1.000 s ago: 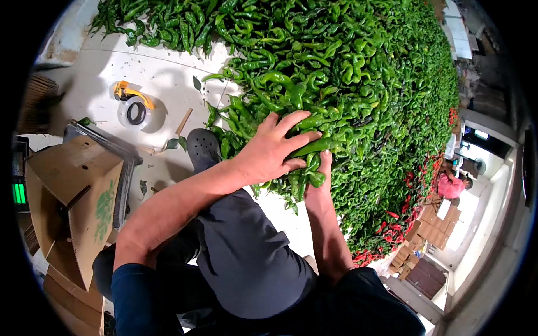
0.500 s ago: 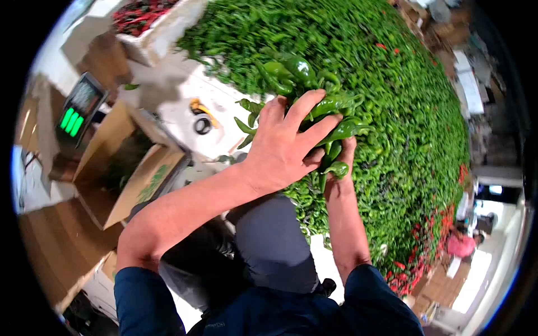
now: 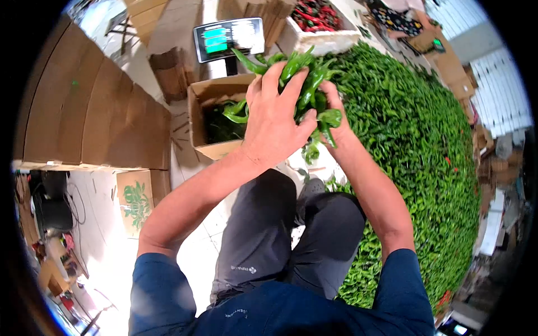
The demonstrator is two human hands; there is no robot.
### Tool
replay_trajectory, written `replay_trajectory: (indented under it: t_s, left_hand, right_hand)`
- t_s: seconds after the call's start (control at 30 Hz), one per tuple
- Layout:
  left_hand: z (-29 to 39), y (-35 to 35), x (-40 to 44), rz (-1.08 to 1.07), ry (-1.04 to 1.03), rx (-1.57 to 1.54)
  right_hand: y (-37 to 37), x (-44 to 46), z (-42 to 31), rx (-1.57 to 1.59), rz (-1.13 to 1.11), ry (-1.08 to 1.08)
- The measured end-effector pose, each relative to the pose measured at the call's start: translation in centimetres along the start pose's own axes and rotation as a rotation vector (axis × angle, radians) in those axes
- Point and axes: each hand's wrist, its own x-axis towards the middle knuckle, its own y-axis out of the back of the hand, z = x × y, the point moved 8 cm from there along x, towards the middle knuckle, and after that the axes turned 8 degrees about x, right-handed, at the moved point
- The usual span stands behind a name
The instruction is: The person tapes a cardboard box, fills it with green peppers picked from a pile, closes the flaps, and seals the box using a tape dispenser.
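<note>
A bunch of glossy green peppers (image 3: 307,89) is squeezed between my two hands. My left hand (image 3: 276,115) lies over the near-left side of the bunch, fingers curved round it. From the right, my right hand (image 3: 338,115) cups the same bunch, its fingers partly hidden behind the peppers. Just left of and below the bunch stands an open cardboard box (image 3: 218,150) with dark green contents in shadow. To the right spreads a large heap of green peppers (image 3: 409,168).
A scale display (image 3: 230,39) with lit green digits rises behind the box. A white foam crate (image 3: 328,38) holds red peppers. Tall stacked cartons (image 3: 92,106) stand at left. Another person (image 3: 400,19) sits at the far top right.
My view has turned left. Both hands have carried the bunch of green peppers away from the heap to beside the cardboard box.
</note>
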Motion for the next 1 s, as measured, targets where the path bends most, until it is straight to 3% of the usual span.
replay_trajectory:
  t_s: [0.2, 0.33, 0.4, 0.47, 0.5, 0.6, 0.73, 0.9, 1.0]
  left_hand:
    - [-9.4, -3.4, -3.4, -0.202, 0.286, -0.006]
    - [-11.9, -4.6, -4.7, -0.440, 0.287, -0.189]
    - [-13.1, -4.5, -5.3, -0.518, 0.293, -0.238]
    - [-14.1, -4.3, -5.8, -0.575, 0.326, -0.284]
    - [-14.4, -3.7, -5.7, -0.545, 0.336, -0.322]
    - [-16.4, -3.4, -6.3, -0.454, 0.407, -0.319]
    - [-18.2, -3.0, -6.6, -0.407, 0.541, -0.419]
    - [-20.8, -4.2, -8.2, -0.300, 0.618, -0.641]
    - [-21.5, -3.7, -8.3, -0.263, 0.772, -0.719]
  right_hand:
    - [5.8, 6.0, 5.7, 0.024, 0.174, -0.217]
    - [7.7, 6.2, 6.9, 0.034, 0.316, -0.335]
    - [9.4, 6.3, 6.1, -0.178, 0.369, -0.395]
    - [9.6, 5.8, 4.3, -0.519, 0.439, -0.294]
    - [9.5, 5.1, 3.6, -0.785, 0.553, -0.346]
    - [9.1, 4.8, 3.2, -1.102, 0.686, -0.250]
    - [5.8, 5.9, 1.9, -1.572, 0.330, -0.182]
    - [4.5, 5.1, 0.6, -1.433, 0.206, -0.029]
    - [3.7, 3.9, -2.4, -1.314, 0.269, -0.017]
